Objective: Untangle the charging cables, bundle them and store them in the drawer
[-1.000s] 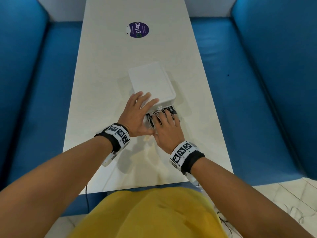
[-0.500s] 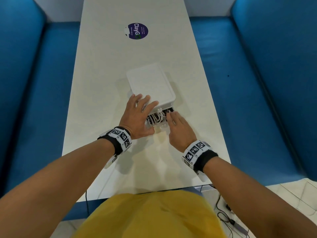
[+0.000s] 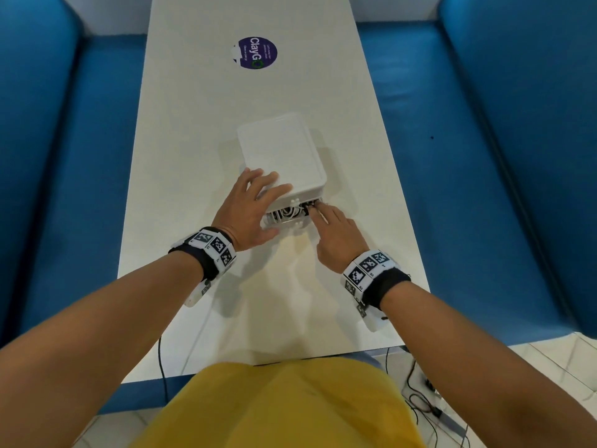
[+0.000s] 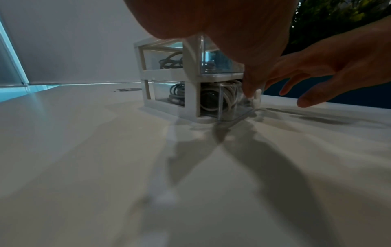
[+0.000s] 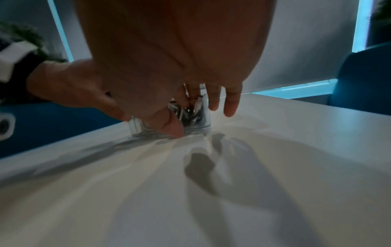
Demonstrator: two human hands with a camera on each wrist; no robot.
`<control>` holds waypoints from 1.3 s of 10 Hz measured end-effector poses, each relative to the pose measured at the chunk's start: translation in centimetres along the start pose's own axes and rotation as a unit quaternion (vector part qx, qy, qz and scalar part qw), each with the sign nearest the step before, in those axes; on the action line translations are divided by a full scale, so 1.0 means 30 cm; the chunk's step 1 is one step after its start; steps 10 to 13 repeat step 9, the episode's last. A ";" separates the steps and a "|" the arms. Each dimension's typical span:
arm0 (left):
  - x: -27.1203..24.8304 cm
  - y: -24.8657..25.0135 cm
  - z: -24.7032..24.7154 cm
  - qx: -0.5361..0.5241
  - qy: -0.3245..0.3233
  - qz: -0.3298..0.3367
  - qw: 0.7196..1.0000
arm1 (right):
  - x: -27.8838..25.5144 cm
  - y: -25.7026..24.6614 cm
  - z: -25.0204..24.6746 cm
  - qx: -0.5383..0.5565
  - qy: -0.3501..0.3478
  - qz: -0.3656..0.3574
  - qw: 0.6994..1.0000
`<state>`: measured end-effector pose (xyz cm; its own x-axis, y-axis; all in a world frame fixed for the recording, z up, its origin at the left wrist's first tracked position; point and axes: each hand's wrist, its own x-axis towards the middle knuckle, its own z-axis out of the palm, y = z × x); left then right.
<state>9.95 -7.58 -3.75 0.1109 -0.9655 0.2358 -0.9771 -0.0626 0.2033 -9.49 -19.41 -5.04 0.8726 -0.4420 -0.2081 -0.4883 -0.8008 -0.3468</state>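
A white two-tier drawer unit [image 3: 281, 156] stands mid-table. Its clear lower drawer [image 3: 286, 221] is pulled out slightly and holds coiled white and black cables [image 4: 228, 98]. The upper drawer holds a dark cable [image 4: 170, 61]. My left hand [image 3: 258, 202] lies flat on the unit's front left corner, with its thumb down by the drawer front. My right hand [image 3: 318, 215] reaches with straight fingers into the drawer's right end. There it touches a white plug [image 5: 200, 102], and its thumb [image 5: 171, 128] points down at the clear drawer front [image 5: 196, 127].
The long white table [image 3: 258, 92] carries a round purple sticker [image 3: 256, 53] at its far end. Blue benches [image 3: 80, 156] run along both sides. Black wires [image 3: 420, 399] lie on the floor at the near right corner.
My right hand has slid off the top of the open drawer to its right end. The drawer seems pushed a little further in. My left hand has stayed on the unit.
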 end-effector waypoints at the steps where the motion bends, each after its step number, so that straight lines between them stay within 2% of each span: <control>1: 0.005 0.009 -0.001 0.012 -0.007 0.002 1.000 | 0.001 0.020 -0.018 0.166 0.104 0.041 0.980; 2: 0.009 0.016 0.008 0.016 -0.007 0.000 1.000 | 0.078 0.039 -0.037 0.291 0.107 0.123 0.943; 3: 0.023 0.011 0.010 0.048 -0.014 0.009 0.999 | 0.168 0.030 -0.048 0.277 0.065 0.121 0.951; 4: 0.045 0.005 0.024 0.074 0.000 0.011 0.997 | 0.198 0.018 -0.041 0.237 0.114 0.148 0.953; 5: 0.062 -0.004 0.038 0.104 0.003 0.017 0.994 | 0.192 0.009 -0.030 0.095 0.136 0.170 0.971; 6: 0.069 -0.002 0.027 0.115 0.001 0.005 0.993 | 0.186 0.008 -0.041 0.020 0.107 0.190 0.976; 7: 0.075 0.013 0.000 0.082 0.010 -0.015 0.996 | 0.178 0.011 -0.070 0.048 0.015 0.202 0.978; 8: 0.006 0.008 -0.030 -0.003 0.011 -0.105 0.994 | 0.129 0.079 -0.132 0.185 0.010 0.209 0.960; 9: -0.225 0.047 -0.035 -0.153 0.034 -0.243 0.957 | -0.070 0.205 -0.164 0.273 0.024 0.259 0.926; 13: -0.225 0.047 -0.035 -0.153 0.034 -0.243 0.957 | -0.070 0.205 -0.164 0.273 0.024 0.259 0.926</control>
